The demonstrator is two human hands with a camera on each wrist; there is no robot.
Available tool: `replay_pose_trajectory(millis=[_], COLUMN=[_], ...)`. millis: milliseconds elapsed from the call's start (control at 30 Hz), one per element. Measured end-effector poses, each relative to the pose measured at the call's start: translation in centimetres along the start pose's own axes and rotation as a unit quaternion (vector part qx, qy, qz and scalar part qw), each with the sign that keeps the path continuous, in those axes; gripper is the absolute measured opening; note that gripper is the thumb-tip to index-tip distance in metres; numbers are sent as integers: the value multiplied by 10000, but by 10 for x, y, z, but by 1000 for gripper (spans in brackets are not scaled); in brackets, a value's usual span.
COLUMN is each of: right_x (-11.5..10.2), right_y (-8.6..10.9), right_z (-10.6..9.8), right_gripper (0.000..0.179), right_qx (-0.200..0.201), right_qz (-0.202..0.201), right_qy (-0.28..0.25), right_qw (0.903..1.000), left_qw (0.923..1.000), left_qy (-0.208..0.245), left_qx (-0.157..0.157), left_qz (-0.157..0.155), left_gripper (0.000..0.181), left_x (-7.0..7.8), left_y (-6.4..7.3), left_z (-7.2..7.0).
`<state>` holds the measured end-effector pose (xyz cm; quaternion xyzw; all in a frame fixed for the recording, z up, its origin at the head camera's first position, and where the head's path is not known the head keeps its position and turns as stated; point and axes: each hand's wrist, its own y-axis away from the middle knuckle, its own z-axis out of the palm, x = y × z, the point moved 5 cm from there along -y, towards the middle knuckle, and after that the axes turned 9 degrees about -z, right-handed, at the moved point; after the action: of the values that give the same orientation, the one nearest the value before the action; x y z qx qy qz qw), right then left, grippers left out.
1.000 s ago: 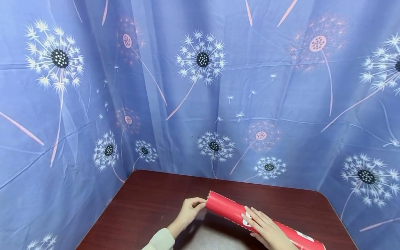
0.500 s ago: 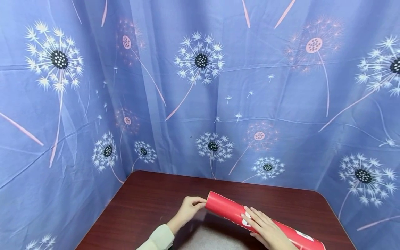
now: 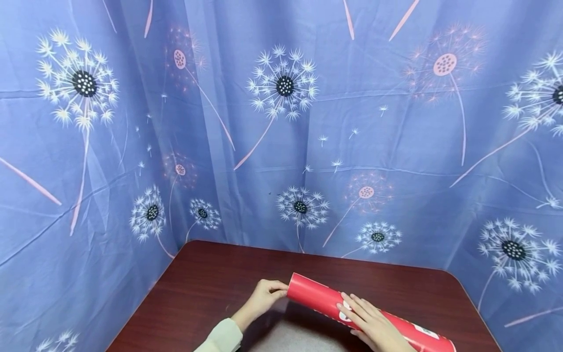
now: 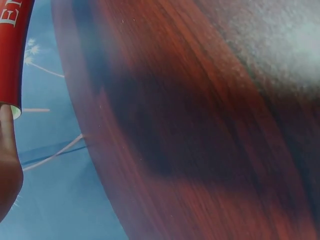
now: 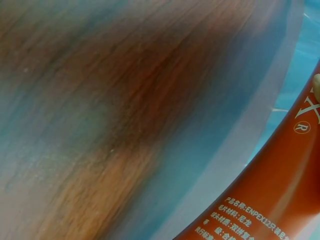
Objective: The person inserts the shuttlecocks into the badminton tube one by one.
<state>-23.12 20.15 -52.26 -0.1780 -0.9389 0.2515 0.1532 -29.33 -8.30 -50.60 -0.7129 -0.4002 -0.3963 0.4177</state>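
A long red shuttlecock tube [image 3: 315, 295] with white printing slants across the table in the head view, its left end raised. My right hand [image 3: 374, 322] holds it around the middle, fingers laid over the top and thumb lower down. At the raised end my left hand [image 3: 264, 297] pinches at the rim; its fingertips are hidden there. From the left wrist, the tube [image 4: 12, 55] shows a pale inner edge at its mouth with a finger against it. Pale lettering covers the tube [image 5: 270, 190] in the right wrist view.
The dark red-brown wooden table [image 3: 211, 274] has rounded far corners. A greyish patch [image 3: 294, 337] lies on it at the near edge. Blue dandelion-print curtains [image 3: 246, 195] hang close behind and at both sides.
The raised end of the tube has dipped slightly, and both hands have shifted very slightly with it. Their hold looks the same.
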Motion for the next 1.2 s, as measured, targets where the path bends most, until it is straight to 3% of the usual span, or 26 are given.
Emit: replay_pose_trajectory(millis=[200, 300, 400, 533, 667, 1033, 1200], right_x=[3, 5, 8, 14, 22, 46, 55], right_y=[-1, 0, 0, 1, 1, 3, 6], right_z=[5, 8, 10, 10, 8, 18, 25], right_gripper=[66, 65, 62, 56, 52, 51, 51], right_qx=[-27, -67, -70, -20, 135, 258, 228], right_qz=[-24, 49, 135, 271, 376, 537, 634], right_qy=[-17, -65, -2, 38, 32, 70, 102], right_qw=[10000, 9999, 9999, 9996, 9992, 9982, 9977], left_qw=[9972, 9962, 9967, 9942, 9911, 9872, 9870], left_qy=[-76, -22, 315, 842, 985, 1008, 956], left_qx=[41, 273, 513, 666, 730, 786, 768], left_qz=[743, 832, 549, -93, -511, -949, -1042], left_gripper=[14, 15, 16, 18, 19, 19, 19], left_x=[1, 2, -2, -10, -17, -20, -36], left_y=[4, 9, 14, 21, 29, 44, 47], left_z=[-5, -11, -19, -29, -34, -37, -33])
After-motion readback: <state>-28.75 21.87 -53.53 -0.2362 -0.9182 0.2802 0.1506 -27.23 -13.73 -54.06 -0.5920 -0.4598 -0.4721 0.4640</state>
